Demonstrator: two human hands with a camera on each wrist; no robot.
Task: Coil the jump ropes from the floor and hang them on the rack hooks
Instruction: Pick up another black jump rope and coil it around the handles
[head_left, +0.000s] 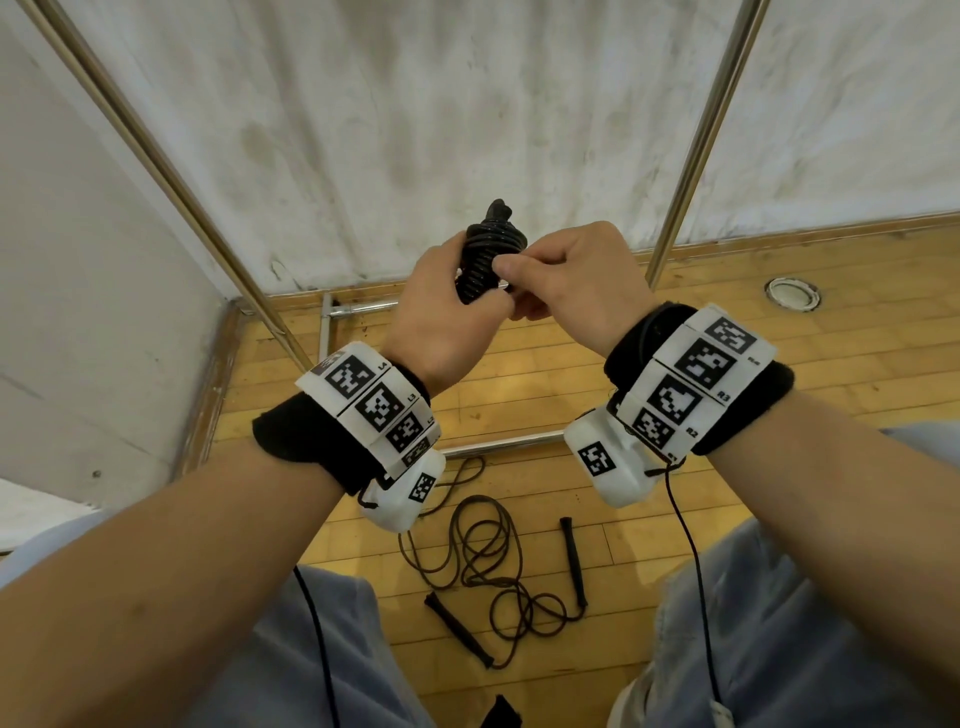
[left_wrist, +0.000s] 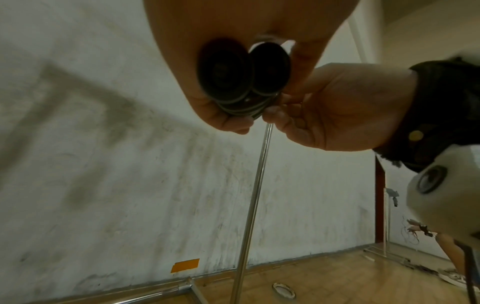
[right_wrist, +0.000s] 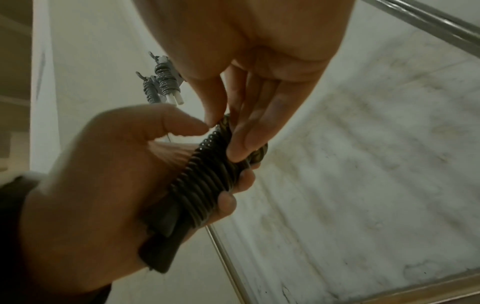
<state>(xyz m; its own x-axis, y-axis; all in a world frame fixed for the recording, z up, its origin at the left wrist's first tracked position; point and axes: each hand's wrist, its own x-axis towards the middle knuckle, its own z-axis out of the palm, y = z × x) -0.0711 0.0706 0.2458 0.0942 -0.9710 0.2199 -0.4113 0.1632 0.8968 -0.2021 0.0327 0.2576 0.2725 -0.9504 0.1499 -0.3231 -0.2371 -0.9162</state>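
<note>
Both hands (head_left: 519, 291) raised — fingers curled round coiled rope (head_left: 485, 254)

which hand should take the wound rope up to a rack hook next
Probably the left. The left hand already grips the wound rope around both handles, while the right hand only pinches its top end, so it can let go.

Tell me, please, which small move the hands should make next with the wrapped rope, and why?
Probably tuck the rope's free end under the last turns. The left hand grips the rope, already wound tightly round its paired handles, while the right hand pinches its upper end, so the winding looks nearly finished but not secured. Hanging can follow; another rope lies loose on the floor.
</note>
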